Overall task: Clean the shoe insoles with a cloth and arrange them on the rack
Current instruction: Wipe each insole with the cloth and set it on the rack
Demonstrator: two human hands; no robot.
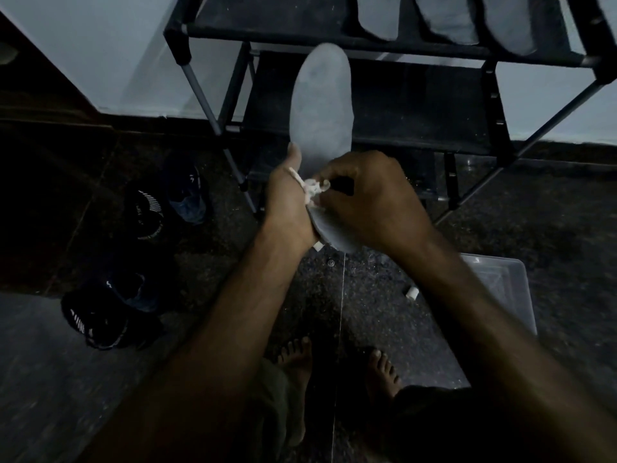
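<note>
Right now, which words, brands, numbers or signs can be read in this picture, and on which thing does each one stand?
None can be read.
Upper dark shoe: small pale print beside its white stripes, too blurred to read.
Lower dark shoe: white stripes and a small mark, no letters legible.
Insole, cloth, rack, plastic box: no text visible.

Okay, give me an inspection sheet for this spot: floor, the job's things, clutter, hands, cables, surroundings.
Surface: dark speckled floor, dimly lit.
Job's things: grey insole held upright before the rack; white cloth at its lower part; three insoles lie on the top shelf.
Clutter: dark shoes on the floor at left; clear plastic bin at right; small white piece beside it.
Hands: left hand grips the insole; right hand pinches the cloth.
Cables: nothing seen.
Surroundings: pale wall behind the rack.
</note>
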